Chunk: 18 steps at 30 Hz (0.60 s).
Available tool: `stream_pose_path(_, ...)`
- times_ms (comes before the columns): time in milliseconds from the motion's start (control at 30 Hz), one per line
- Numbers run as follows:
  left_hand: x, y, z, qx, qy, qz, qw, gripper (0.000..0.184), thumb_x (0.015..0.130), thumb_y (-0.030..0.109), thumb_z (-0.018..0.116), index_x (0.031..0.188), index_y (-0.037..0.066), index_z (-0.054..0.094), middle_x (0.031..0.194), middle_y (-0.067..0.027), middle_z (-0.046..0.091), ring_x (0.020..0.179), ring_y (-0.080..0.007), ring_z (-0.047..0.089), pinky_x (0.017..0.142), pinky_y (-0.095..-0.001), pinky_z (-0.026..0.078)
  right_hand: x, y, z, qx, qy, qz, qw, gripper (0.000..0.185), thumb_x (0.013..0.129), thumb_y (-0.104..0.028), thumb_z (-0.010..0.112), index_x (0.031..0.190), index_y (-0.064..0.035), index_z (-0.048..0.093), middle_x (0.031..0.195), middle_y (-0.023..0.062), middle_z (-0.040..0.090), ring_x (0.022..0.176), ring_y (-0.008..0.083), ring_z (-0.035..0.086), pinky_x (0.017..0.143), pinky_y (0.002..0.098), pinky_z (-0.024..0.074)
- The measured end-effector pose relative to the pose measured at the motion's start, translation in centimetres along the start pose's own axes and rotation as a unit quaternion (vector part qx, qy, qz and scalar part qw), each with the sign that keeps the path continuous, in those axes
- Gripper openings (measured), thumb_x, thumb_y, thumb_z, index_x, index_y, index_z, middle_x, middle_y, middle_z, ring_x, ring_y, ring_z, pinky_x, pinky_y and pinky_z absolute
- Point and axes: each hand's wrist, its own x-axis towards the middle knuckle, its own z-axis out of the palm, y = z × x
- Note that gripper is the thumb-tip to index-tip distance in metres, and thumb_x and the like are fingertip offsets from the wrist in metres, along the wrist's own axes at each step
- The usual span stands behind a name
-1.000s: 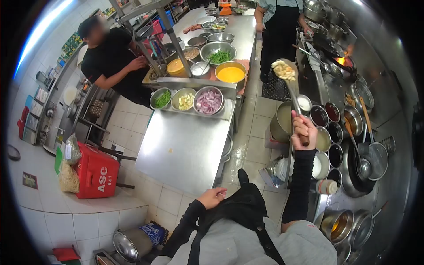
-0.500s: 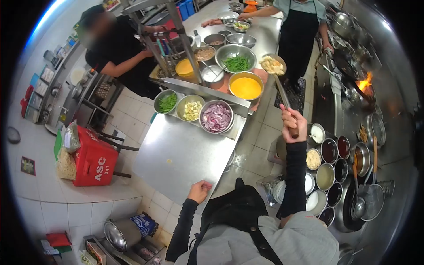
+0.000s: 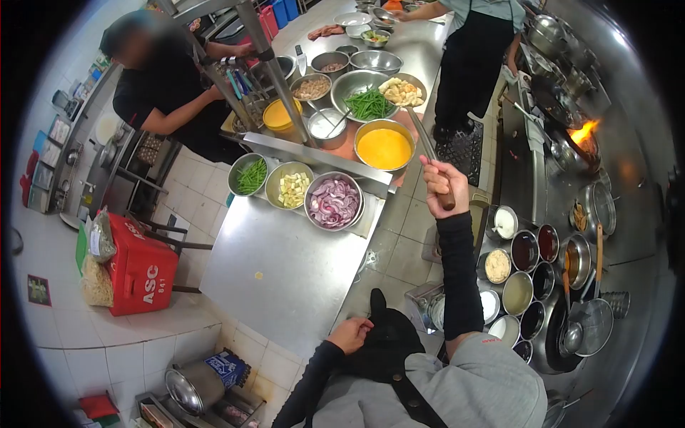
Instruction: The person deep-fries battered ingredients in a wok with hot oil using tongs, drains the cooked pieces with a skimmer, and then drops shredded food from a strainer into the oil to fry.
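Observation:
My right hand (image 3: pixel 446 187) is wrapped round the wooden grip of a long-handled ladle (image 3: pixel 422 133). Pale yellowish pieces (image 3: pixel 401 93) fill its bowl, which is over or against the right rim of a steel bowl of green beans (image 3: pixel 368 104). Just below the ladle bowl is a pot of orange-yellow liquid (image 3: pixel 384 148). My left hand (image 3: pixel 350 334) is low, near the front edge of the steel table (image 3: pixel 285 264), its fingers curled; whether it holds anything is hidden. Bowls of sliced red onion (image 3: pixel 333 200), chopped pale pieces (image 3: pixel 288 185) and cut greens (image 3: pixel 248 176) line the shelf.
One person (image 3: pixel 168 93) is at the left behind the metal rack; another, in a black apron (image 3: pixel 471 64), is beside the stove. Flames (image 3: pixel 584 133) rise at a wok on the right. Sauce containers (image 3: pixel 524 250) line the right counter. A red box (image 3: pixel 145 267) is at left.
My right hand has swung the loaded ladle left, from over the aisle to the green bean bowl. My left hand has shifted slightly. The aproned person has reached an arm over the far table.

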Motion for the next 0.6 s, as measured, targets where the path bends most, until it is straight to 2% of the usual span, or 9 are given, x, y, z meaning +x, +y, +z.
stream_pose_path(67,-0.2,0.1,-1.0,0.006,0.011,-0.011,1.000,0.021,0.095,0.007,0.052,0.108,-0.001,0.067,0.098,-0.0174,0.071,0.091,-0.0274,0.070,0.082,-0.0356,0.054,1.6,0.1,0.3,-0.014,0.005,-0.007,1.000,0.035,0.098,-0.007,0.049,0.124,0.0166,0.043,0.079,0.0053,0.048,0.052,0.0059,0.041,0.040,0.0172,0.0391)
stream_pose_path(167,0.5,-1.3,-2.3,-0.029,0.007,-0.002,1.000,0.022,0.093,0.005,0.051,0.108,0.000,0.067,0.097,-0.0169,0.071,0.090,-0.0272,0.069,0.082,-0.0360,0.054,4.5,-0.7,0.9,0.046,-0.011,0.042,0.998,0.030,0.098,-0.006,0.051,0.120,0.0128,0.047,0.079,0.0052,0.052,0.053,0.0067,0.044,0.043,0.0177,0.0379)
stream_pose_path(233,0.5,-1.8,-2.8,0.003,0.005,0.013,1.000,0.022,0.092,0.004,0.050,0.107,0.000,0.067,0.097,-0.0165,0.071,0.091,-0.0268,0.069,0.082,-0.0361,0.054,6.6,-1.5,1.3,0.057,-0.052,0.074,0.994,0.028,0.097,-0.005,0.049,0.117,0.0141,0.045,0.076,0.0065,0.052,0.055,0.0086,0.048,0.045,0.0189,0.0430)
stream_pose_path(333,2.4,-2.3,-3.7,0.010,-0.005,-0.002,1.000,0.023,0.090,0.002,0.050,0.106,0.001,0.067,0.096,-0.0146,0.071,0.092,-0.0250,0.069,0.083,-0.0356,0.053,11.0,-3.8,2.3,0.049,-0.056,0.075,0.994,0.028,0.097,-0.004,0.049,0.117,0.0147,0.044,0.075,0.0057,0.051,0.055,0.0091,0.049,0.046,0.0196,0.0443)
stream_pose_path(467,5.1,-4.0,-3.7,-0.070,-0.050,-0.075,0.994,0.026,0.088,0.006,0.052,0.108,0.003,0.068,0.097,-0.0145,0.072,0.092,-0.0265,0.070,0.084,-0.0366,0.054,18.6,-8.2,2.7,0.006,-0.053,0.057,0.997,0.029,0.097,-0.003,0.048,0.119,0.0154,0.043,0.077,0.0071,0.051,0.054,0.0096,0.048,0.046,0.0201,0.0451)
stream_pose_path(533,7.4,-5.8,-3.4,-0.101,-0.111,-0.098,0.984,0.026,0.089,0.006,0.053,0.109,0.004,0.069,0.097,-0.0122,0.073,0.092,-0.0244,0.070,0.085,-0.0355,0.054,24.5,-11.5,1.7,-0.033,-0.072,0.074,0.994,0.027,0.097,-0.003,0.049,0.117,0.0148,0.045,0.078,0.0084,0.054,0.054,0.0099,0.049,0.045,0.0196,0.0439)
stream_pose_path(567,8.3,-6.0,-3.3,-0.119,-0.145,-0.115,0.975,0.026,0.089,0.007,0.053,0.110,0.004,0.069,0.097,-0.0111,0.073,0.092,-0.0234,0.070,0.086,-0.0350,0.053,27.1,-11.6,2.6,-0.094,0.009,-0.037,0.995,0.026,0.097,-0.004,0.051,0.115,0.0136,0.047,0.079,0.0081,0.055,0.053,0.0099,0.050,0.045,0.0195,0.0427)
stream_pose_path(600,9.4,-4.3,-4.0,-0.088,-0.164,-0.116,0.976,0.026,0.093,0.009,0.056,0.117,0.003,0.066,0.099,-0.0085,0.072,0.095,-0.0167,0.068,0.087,-0.0311,0.052,30.3,-13.3,2.1,-0.089,0.006,-0.008,0.996,0.025,0.096,-0.004,0.052,0.113,0.0130,0.048,0.078,0.0075,0.056,0.053,0.0098,0.050,0.045,0.0195,0.0422)
